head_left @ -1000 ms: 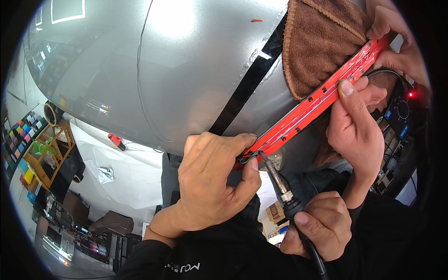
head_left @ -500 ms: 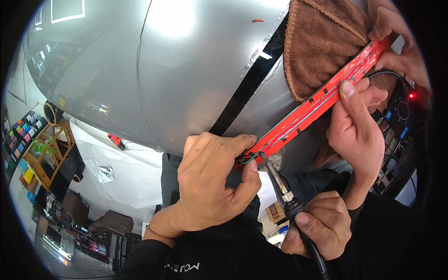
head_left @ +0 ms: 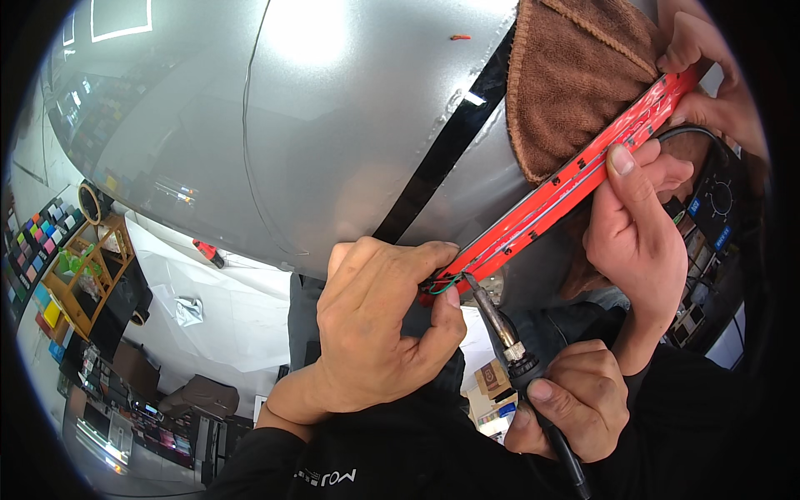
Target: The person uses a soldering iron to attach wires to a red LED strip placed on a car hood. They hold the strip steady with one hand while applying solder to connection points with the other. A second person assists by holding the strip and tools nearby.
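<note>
The left hand (head_left: 379, 329) is pinching thin green wires (head_left: 439, 286) between thumb and fingertips, holding them against the lower end of a long red strip (head_left: 567, 183), with the fingers closed tight on them. The right hand (head_left: 575, 400) is gripping the dark handle of a soldering iron (head_left: 500, 329), fingers wrapped shut around it, and the metal tip is pointing up and left to the same end of the strip, just beside the wires. The strip is running diagonally from there up to the right, lying across a brown cloth (head_left: 575, 92) that is draped over a grey car body (head_left: 317, 133). A black band (head_left: 446, 154) is crossing the body beside the cloth, slanting the same way as the strip. Another person's hand (head_left: 637, 229) is pressing a thumb on the middle of the strip, and a further hand (head_left: 708, 67) is holding its upper end near the top right. A black cable (head_left: 700, 133) is curving behind those hands. Below the car, white sheeting (head_left: 217, 308) is covering the floor, with a small red tool (head_left: 208, 252) lying on it, and a wooden rack (head_left: 83, 275) is standing at the left.
</note>
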